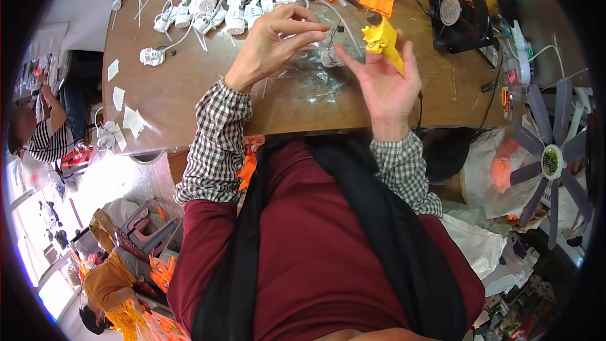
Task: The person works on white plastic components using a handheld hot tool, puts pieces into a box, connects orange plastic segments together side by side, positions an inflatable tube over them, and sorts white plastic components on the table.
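We had our hands apart above the table (170, 95). Our right hand (386, 91) held the yellow tool (384, 41) between its fingers, thumb spread. Our left hand (278, 41) curled, its pinch unclear; a small white part (329, 57) lay between both. The near edge ran below our wrists, with bare tabletop left of our left wrist.

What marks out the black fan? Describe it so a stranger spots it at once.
Start at the brown table and go past the right hand toward the far right. The black fan is there, boxy, with a round pale label at its hub. The other fan, farther right, has long, bare grey blades.
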Motion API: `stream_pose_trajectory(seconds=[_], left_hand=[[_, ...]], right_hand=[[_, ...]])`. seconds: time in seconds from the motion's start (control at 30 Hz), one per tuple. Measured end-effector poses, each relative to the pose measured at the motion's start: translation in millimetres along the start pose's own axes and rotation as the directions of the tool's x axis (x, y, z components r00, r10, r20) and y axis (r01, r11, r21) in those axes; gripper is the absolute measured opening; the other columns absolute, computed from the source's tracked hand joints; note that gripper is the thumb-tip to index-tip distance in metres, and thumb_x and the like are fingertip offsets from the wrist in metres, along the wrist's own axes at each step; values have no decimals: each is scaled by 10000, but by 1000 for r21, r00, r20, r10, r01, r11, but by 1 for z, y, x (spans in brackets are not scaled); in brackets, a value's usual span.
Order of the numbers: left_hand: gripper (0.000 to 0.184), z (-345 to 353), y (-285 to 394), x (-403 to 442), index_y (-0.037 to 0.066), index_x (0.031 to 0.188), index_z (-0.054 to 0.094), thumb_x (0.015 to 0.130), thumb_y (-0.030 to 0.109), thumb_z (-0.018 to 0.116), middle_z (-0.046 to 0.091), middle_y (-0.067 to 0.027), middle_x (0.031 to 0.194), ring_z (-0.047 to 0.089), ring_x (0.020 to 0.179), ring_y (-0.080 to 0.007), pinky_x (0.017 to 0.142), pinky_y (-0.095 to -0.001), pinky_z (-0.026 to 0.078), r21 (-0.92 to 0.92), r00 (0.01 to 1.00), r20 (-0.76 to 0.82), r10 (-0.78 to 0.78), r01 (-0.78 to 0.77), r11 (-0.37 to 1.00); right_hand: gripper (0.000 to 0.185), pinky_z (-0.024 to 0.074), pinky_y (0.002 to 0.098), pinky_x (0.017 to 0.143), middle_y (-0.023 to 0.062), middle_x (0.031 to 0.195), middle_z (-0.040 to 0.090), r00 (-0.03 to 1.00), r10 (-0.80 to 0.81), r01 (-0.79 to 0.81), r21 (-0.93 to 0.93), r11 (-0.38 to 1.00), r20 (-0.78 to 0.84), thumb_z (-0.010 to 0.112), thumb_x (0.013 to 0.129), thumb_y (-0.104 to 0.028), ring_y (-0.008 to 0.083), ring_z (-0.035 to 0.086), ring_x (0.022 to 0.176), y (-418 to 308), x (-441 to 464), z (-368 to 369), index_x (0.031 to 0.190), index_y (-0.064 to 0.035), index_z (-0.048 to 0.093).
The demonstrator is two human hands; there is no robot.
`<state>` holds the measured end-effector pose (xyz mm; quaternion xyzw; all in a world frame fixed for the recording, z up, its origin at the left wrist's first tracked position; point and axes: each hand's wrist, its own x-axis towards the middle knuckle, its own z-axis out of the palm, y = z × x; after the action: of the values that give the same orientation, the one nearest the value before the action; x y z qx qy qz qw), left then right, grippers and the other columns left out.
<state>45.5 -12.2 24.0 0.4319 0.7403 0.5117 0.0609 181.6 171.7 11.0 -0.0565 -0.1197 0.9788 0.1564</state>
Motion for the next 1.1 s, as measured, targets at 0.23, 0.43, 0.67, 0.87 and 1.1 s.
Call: stream_pose_trajectory(seconds=[0.23, 0.43, 0.67, 0.87, 1.1], left_hand=[[160, 16, -1, 30, 35, 1003, 780, 866, 115, 756, 725, -55, 960, 614, 973, -157, 891, -299, 488, -97, 987, 161, 6, 10, 995], [297, 48, -9, 67, -54, 980, 745, 929, 238, 726, 718, -58, 838, 649, 776, -98, 719, -232, 510, -288, 837, 256, -484, 544, 788], [242, 71, -49, 101, -40, 912, 774, 858, 196, 770, 707, -43, 733, 602, 616, -68, 553, -224, 469, -173, 785, 188, -591, 618, 766], [258, 75, -60, 100, -39, 894, 777, 837, 212, 782, 705, -59, 718, 606, 614, -90, 555, -264, 467, -90, 800, 173, -575, 594, 799], [240, 70, -45, 108, 26, 977, 789, 916, 251, 732, 710, -9, 774, 582, 657, -43, 591, -205, 466, 26, 748, 260, -611, 627, 779]], right_hand=[[270, 392, 648, 1073, 88, 1194, 663, 995, -32, 41, 95, 995, -99, 526, 1032, -322, 244, 624, 1078, -6, 1, -4, 1164, -113, 632], [333, 465, 339, 775, 117, 1158, 642, 916, -401, 392, -170, 904, -21, 506, 1050, -307, 215, 579, 880, -67, 23, -32, 1249, -59, 603], [356, 534, 311, 787, 139, 1136, 632, 847, -482, 394, -875, 282, 225, 442, 1078, -235, 205, 657, 880, -84, 23, -29, 1239, 54, 572], [172, 543, 288, 786, 112, 1076, 620, 819, -382, 488, -870, 70, 429, 519, 1030, -95, 165, 654, 845, -86, 32, -38, 1043, 52, 607], [122, 530, 268, 776, 102, 1044, 614, 823, -277, 496, -865, -71, 495, 572, 989, -46, 142, 639, 843, -97, 32, -33, 904, 41, 584]])
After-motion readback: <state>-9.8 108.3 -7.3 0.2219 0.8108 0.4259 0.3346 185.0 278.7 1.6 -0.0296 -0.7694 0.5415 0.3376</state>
